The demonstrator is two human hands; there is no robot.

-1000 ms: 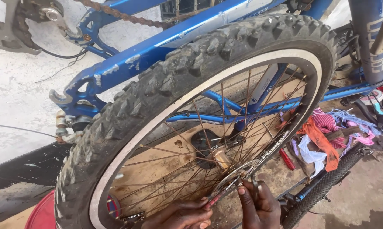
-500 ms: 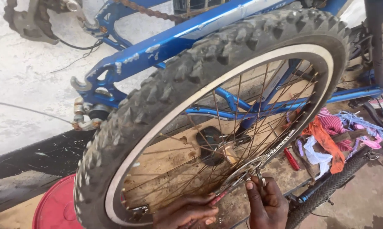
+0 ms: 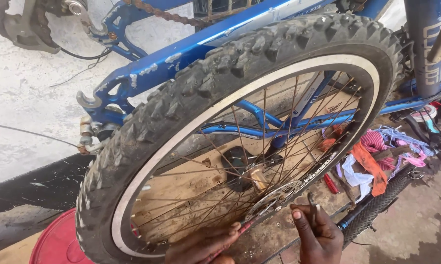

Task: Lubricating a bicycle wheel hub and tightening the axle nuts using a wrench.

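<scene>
A bicycle wheel with a knobby black tyre (image 3: 191, 93), white sidewall and rusty spokes fills the view. Its hub carries a silver disc rotor (image 3: 274, 198). My left hand (image 3: 203, 244) reaches through the spokes at the bottom and grips a thin red-handled tool (image 3: 242, 229) pointed at the rotor. To its right, my right hand (image 3: 318, 237) is closed around a small dark metal key (image 3: 312, 203), held upright just beside the rotor.
An upturned blue bicycle frame (image 3: 181, 54) with chain and dropouts stands behind the wheel. A red round lid (image 3: 54, 244) lies at the bottom left. Coloured rags (image 3: 372, 159) and a second tyre (image 3: 377, 205) lie to the right. A pale wall rises on the left.
The view has shifted, so the wheel sits further right and the red lid shows more. Both hands stay at the rotor; the right hand has lifted the key slightly.
</scene>
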